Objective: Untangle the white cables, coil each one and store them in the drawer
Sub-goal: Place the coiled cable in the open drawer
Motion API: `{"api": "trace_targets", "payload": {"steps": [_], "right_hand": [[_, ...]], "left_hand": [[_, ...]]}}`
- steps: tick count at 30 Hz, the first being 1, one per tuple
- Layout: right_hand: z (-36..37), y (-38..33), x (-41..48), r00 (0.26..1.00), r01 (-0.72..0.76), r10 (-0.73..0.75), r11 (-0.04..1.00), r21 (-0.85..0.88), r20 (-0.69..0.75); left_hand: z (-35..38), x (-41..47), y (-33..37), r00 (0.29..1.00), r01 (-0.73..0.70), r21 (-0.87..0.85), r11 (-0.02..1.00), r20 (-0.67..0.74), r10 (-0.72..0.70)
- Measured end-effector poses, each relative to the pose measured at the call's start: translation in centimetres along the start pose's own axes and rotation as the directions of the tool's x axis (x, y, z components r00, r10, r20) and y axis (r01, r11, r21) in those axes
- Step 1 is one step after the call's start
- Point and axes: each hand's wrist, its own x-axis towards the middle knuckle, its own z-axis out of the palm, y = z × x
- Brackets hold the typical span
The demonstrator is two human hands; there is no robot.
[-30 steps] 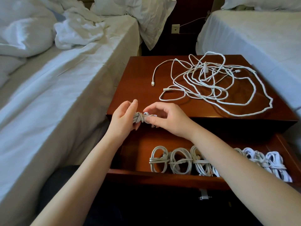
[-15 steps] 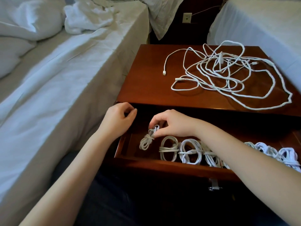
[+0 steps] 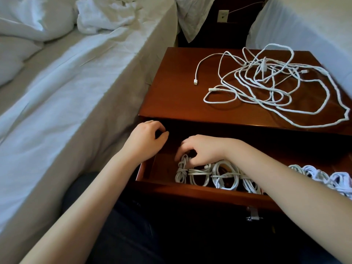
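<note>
A tangle of white cables (image 3: 274, 82) lies on top of the dark wooden nightstand (image 3: 171, 103). Below it the drawer (image 3: 190, 189) stands pulled out, with a row of several coiled white cables (image 3: 224, 176) along its front. My right hand (image 3: 202, 149) reaches into the drawer and its curled fingers pinch the top of the leftmost small coil (image 3: 182, 170), which rests beside the others. My left hand (image 3: 146, 139) hovers at the drawer's left corner with loosely curled fingers, holding nothing.
A bed with white sheets (image 3: 66, 92) runs along the left of the nightstand, a second bed (image 3: 304, 23) stands at the right. A wall outlet (image 3: 222, 16) sits behind. The drawer's metal pull (image 3: 253, 214) hangs at the front. My dark-clothed lap is below.
My right hand has carried the small coil down from above the drawer and set it at the left end of the row. My left hand has let go and drawn aside.
</note>
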Motion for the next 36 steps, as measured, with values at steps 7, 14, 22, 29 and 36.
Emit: {"api": "trace_targets", "payload": {"steps": [7, 14, 22, 29, 36], "right_hand": [[-0.4, 0.0, -0.9, 0.984, 0.056, -0.033, 0.990, 0.126, -0.173], [-3.2, -1.1, -2.9, 0.936, 0.192, -0.047, 0.901, 0.390, -0.350], [-7.8, 2.9, -4.2, 0.710, 0.218, 0.181, 0.863, 0.456, -0.681], [-9.5, 7.1, -1.9, 0.470, -0.100, 0.116, 0.992, 0.077, -0.875], [-9.5, 8.7, 0.2, 0.503, -0.273, 0.095, 0.961, -0.053, -0.859]], "left_hand": [[-0.1, 0.0, -0.4, 1.000, -0.003, 0.043, 0.999, -0.018, 0.004], [-2.0, 1.4, 3.1, 0.969, -0.169, -0.029, 0.985, -0.189, 0.161], [-1.5, 9.2, 8.1, 0.984, -0.049, -0.247, 0.968, -0.179, 0.004], [1.8, 16.4, 7.0, 0.966, 0.249, -0.161, 0.955, -0.035, -0.258], [4.6, 20.5, 7.7, 0.956, 0.292, 0.145, 0.945, -0.031, -0.291]]}}
